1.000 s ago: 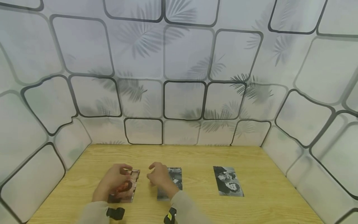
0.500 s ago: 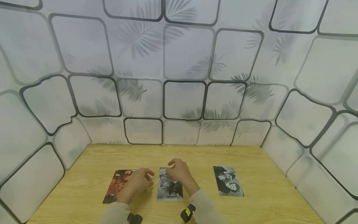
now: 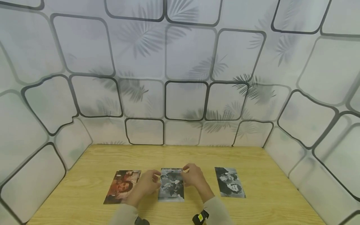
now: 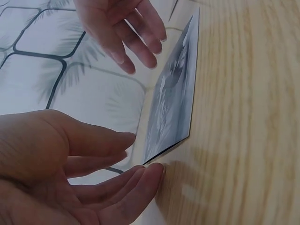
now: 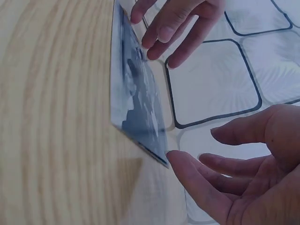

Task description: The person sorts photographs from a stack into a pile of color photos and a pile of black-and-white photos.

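A black-and-white photo print (image 3: 171, 187) lies flat on the wooden table between my two hands. My left hand (image 3: 148, 182) is beside its left edge, fingers loosely bent and thumb apart; in the left wrist view the fingertips (image 4: 154, 176) are right at the print's corner. On the other side, my right hand (image 3: 195, 176) reaches to the upper right edge, and an index fingertip (image 5: 174, 157) meets the print's corner in the right wrist view. Neither hand pinches the print. A dark line along its near edge shows in both wrist views.
To the left lies a reddish colour photo print (image 3: 119, 187), slightly slanted, its right side partly behind my left forearm. Another black-and-white print (image 3: 230, 182) lies tilted on the right. The pale wood table (image 3: 197, 156) meets a patterned curtain (image 3: 185, 100) at the back and sides.
Both hands have moved right, from the colour print and across the middle print to its two sides. The colour print is now mostly uncovered, and the middle print shows almost fully.
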A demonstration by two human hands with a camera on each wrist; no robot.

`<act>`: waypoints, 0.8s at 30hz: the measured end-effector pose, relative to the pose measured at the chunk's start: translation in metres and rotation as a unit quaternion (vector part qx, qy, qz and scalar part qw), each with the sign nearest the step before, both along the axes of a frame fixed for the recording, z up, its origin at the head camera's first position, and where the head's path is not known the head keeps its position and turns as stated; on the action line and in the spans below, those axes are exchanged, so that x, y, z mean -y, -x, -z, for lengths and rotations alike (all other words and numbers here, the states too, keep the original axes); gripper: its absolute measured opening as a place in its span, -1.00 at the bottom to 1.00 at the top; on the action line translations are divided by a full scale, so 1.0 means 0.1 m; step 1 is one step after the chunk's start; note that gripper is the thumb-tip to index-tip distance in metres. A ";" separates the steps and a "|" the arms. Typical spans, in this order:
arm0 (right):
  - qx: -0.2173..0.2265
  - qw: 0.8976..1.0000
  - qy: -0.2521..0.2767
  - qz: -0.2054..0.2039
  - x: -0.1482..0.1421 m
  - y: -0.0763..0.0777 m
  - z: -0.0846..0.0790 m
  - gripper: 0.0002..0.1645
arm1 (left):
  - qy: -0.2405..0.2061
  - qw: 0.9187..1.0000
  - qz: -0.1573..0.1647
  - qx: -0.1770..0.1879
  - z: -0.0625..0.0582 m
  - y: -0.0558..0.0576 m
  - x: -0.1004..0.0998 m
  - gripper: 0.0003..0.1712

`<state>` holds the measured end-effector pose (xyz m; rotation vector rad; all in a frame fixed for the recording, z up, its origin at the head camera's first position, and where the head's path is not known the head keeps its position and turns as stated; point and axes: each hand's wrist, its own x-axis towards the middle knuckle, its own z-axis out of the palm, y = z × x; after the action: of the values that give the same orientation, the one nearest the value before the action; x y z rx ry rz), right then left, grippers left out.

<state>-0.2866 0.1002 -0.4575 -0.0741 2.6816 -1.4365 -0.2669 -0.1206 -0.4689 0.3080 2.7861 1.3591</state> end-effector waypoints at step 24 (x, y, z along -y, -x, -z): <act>0.025 0.998 0.065 -0.006 -0.05 0.00 0.11 -0.58 | -0.060 0.997 -0.021 0.047 0.01 -0.03 -0.01 -0.47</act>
<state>-0.2869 0.1055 -0.4684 -0.0624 2.5411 -1.5873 -0.2637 -0.1192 -0.4702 0.1840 2.6570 1.5112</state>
